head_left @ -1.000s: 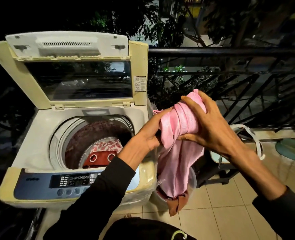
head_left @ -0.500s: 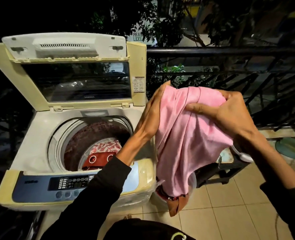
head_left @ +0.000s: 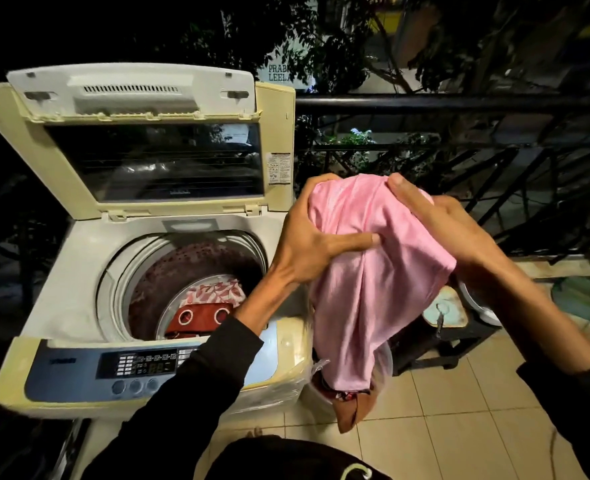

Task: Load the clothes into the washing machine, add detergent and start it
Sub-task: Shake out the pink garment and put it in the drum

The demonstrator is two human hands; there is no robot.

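There is a single view, taken from the person's head, looking forward and steeply down with a wide-angle lens that bends straight edges near the frame's borders. It sits close above the washing machine (head_left: 78, 306), whose open top fills the left half, with the raised lid (head_left: 141, 140) facing the camera. The person's forearms reach in from the bottom edge toward the centre. The tiled floor (head_left: 459, 427) takes the lower right, a dark railing (head_left: 459, 102) crosses the upper right.
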